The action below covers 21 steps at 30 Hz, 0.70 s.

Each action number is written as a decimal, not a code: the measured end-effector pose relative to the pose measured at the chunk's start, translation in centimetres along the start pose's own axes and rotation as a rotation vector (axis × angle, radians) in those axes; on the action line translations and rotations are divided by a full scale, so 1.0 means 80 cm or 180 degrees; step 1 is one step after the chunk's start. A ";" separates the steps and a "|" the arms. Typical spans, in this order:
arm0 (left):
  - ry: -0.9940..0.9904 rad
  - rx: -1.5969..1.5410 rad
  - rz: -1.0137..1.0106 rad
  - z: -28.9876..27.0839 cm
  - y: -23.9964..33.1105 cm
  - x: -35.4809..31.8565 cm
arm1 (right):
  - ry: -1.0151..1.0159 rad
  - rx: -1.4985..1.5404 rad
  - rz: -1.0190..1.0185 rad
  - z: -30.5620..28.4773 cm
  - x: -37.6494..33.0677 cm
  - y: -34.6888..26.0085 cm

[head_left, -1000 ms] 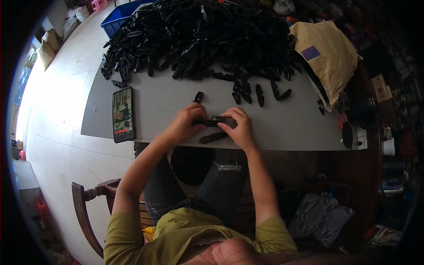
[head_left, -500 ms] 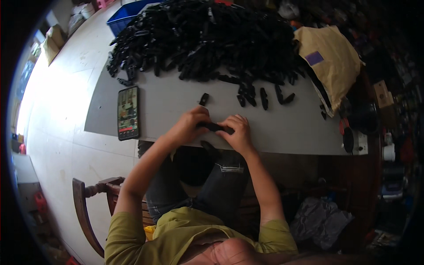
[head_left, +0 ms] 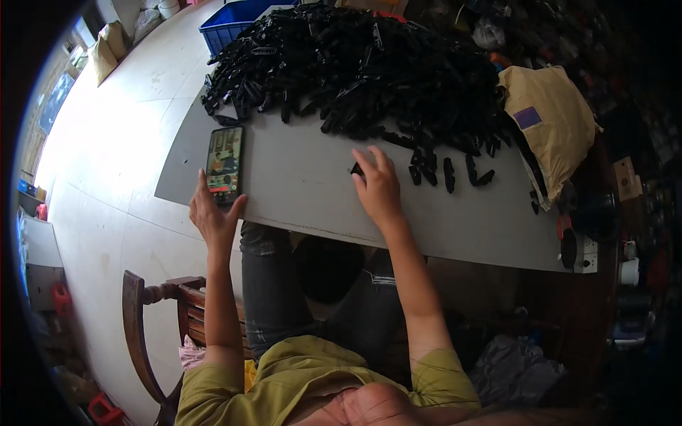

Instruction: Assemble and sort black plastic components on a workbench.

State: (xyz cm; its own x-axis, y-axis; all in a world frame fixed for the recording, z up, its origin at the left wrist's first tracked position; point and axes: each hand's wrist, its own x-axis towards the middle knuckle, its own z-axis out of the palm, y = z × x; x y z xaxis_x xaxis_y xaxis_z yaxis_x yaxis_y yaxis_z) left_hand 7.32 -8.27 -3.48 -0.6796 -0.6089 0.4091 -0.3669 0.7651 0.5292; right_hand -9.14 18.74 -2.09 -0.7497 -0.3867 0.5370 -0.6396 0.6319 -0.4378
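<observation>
My left hand [head_left: 215, 216] is at the lower end of a black phone [head_left: 226, 163] lying on the grey table. Its index finger runs along the phone's left edge and its thumb is by the lower right corner. The fingers are spread; I cannot tell whether they press on it. My right hand [head_left: 380, 186] hovers over the middle of the table with its fingers apart. A small black piece [head_left: 354, 169] lies partly hidden between its thumb and index finger. Several long black plastic pieces [head_left: 449, 175] lie to its right, at the edge of a big pile [head_left: 355, 78].
The grey table [head_left: 298, 192] has its near edge above my knees. A blue crate [head_left: 217, 35] stands behind the pile at the far left. A tan sack [head_left: 558, 131] lies at the right, near a white power strip [head_left: 590, 255]. A wooden chair [head_left: 135, 319] shows at lower left.
My hands have parted. The left has moved to the phone and the right forward to the small black piece. The long black piece both hands held is out of them. The view has shifted slightly.
</observation>
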 end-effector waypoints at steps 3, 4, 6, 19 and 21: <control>0.0461 0.0799 0.0466 0.012 0.011 0.025 | -0.0494 0.0103 0.0082 -0.003 0.002 0.015; 0.0514 0.0764 0.0669 0.018 0.028 0.033 | -0.0604 0.0049 0.0211 -0.012 -0.003 0.015; 0.0191 0.0225 0.1257 0.041 0.089 0.049 | -0.0698 -0.0037 0.0348 -0.033 -0.019 0.022; -0.1213 0.0118 0.2314 0.186 0.213 0.107 | 0.0049 -0.0514 0.0479 -0.072 -0.080 0.036; -0.1237 0.0116 0.2361 0.162 0.213 0.083 | 0.0121 -0.0485 0.0421 -0.077 -0.081 0.039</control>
State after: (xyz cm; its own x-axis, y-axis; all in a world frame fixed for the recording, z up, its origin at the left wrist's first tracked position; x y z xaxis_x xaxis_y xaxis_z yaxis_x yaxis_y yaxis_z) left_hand -11.70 3.46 -1.37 -0.9209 0.1657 0.3527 0.2460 0.9491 0.1965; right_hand -5.23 27.36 -2.54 -0.8167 -0.2698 0.5101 -0.5006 0.7710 -0.3937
